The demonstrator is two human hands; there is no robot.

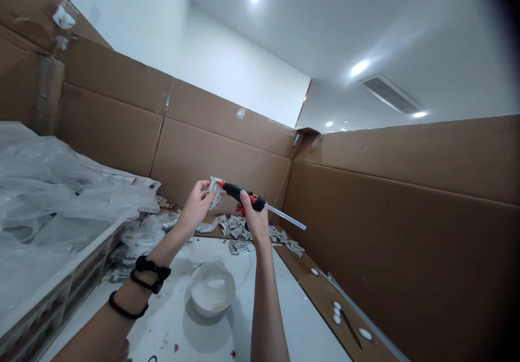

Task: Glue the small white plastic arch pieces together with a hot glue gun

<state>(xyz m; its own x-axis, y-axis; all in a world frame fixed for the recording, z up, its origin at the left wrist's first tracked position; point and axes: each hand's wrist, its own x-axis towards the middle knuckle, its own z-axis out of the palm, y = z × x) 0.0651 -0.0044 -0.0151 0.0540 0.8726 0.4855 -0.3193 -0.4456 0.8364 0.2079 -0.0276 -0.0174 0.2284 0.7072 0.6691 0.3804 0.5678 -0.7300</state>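
Observation:
My left hand holds up a small silvery-white frame-like part with a rounded lower end, pinched between thumb and fingers. In my right hand is a black and orange glue gun, gripped round its handle. Its orange nozzle tip is at the upper part of the frame; whether it touches cannot be made out. A long clear glue stick sticks out of the gun's back end. Below both hands, a white bowl stands on the white table.
Several similar silvery parts lie piled at the table's back. Clear plastic bags fill a rack on the left. Small white oval pieces and a thin dark tool lie on cardboard at right. Tall cardboard walls enclose the table.

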